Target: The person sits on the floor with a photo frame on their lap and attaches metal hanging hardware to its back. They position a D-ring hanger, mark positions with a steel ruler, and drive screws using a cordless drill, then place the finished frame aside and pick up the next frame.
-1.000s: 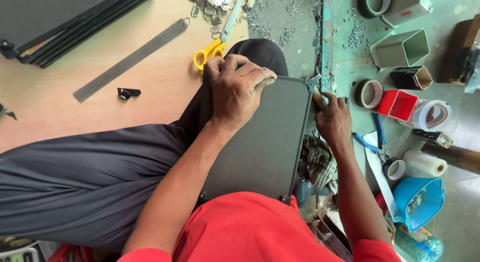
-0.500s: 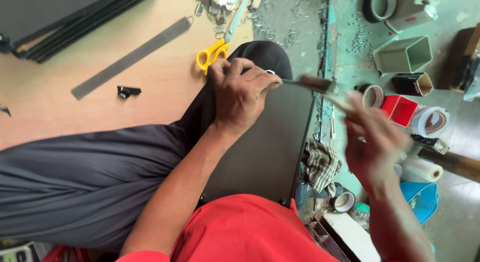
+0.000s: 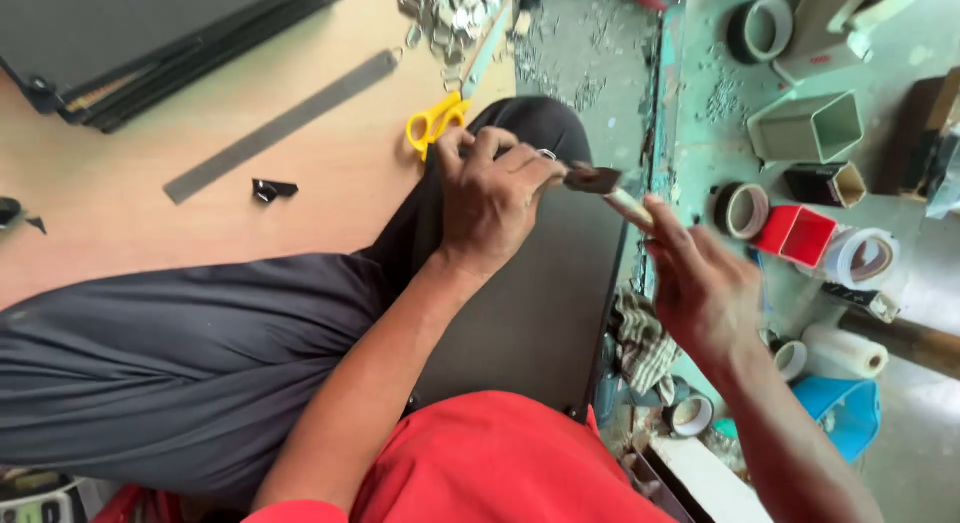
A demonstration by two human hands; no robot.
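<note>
- Brush [image 3: 600, 181] with a dark head and a pale handle sits in the air over the top edge of a dark flat board [image 3: 540, 313]. The board lies on the person's lap, across a knee in grey trousers [image 3: 180, 353].
- Right hand [image 3: 700, 283] has its fingers closed around the pale handle, so it holds the brush. This hand looks a bit blurry.
- Left hand [image 3: 490, 198] lies on the top of the board with its fingers curled over the edge. It presses the board down. Its fingertips are just beside the dark brush head, maybe touching it; I cannot tell.
- Yellow scissors [image 3: 435, 121] lie on the wooden table [image 3: 200, 243] just behind the left hand. A long grey metal ruler [image 3: 280, 128] and a small black clip [image 3: 272, 190] lie there too. A stack of dark boards [image 3: 150, 43] is in the far corner.
- Rolls of tape [image 3: 742, 210], a red box [image 3: 797, 235], a grey square tub [image 3: 810, 126] and a blue tub [image 3: 845, 413] stand on the green floor near the right hand. A checked rag [image 3: 640, 348] hangs by the board's side.
- What could go wrong, I think: the board only rests on a knee, so it could slide if the left hand lets go.
- The brush could smear the left fingers, because they are so close to it.
</note>
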